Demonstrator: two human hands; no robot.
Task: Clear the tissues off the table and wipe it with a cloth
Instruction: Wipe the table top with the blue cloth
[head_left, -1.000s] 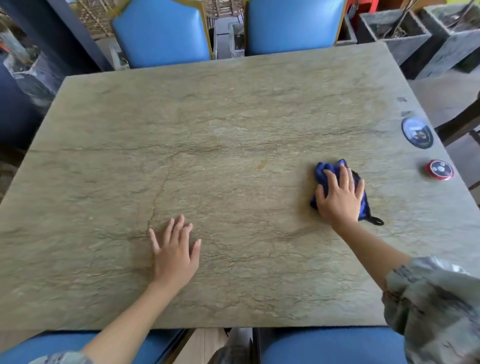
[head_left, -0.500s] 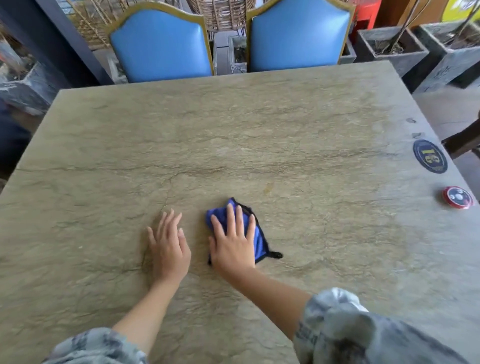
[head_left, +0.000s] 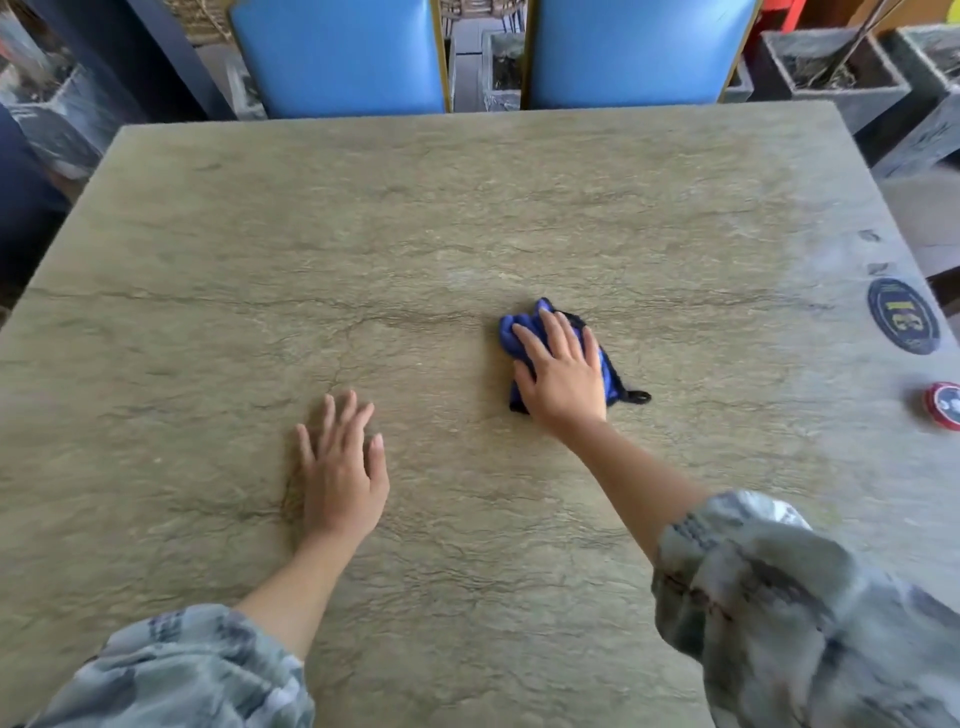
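A crumpled blue cloth (head_left: 514, 325) with a black edge and a small loop lies near the middle of the stone-patterned table (head_left: 467, 208). My right hand (head_left: 563, 371) presses flat on top of the cloth, fingers spread, covering most of it. My left hand (head_left: 340, 467) rests palm down on the bare table to the left and nearer to me, fingers apart, holding nothing. No tissues are visible on the table.
A dark round sticker (head_left: 903, 316) and a small red round puck (head_left: 943, 405) sit at the table's right edge. Two blue chairs (head_left: 337, 57) (head_left: 634, 52) stand at the far side. Grey stone planters (head_left: 831, 78) stand at the back right.
My right hand slid the cloth from the right side to just beside my left hand, then back right and farther away to the table's middle. My left hand stayed put.
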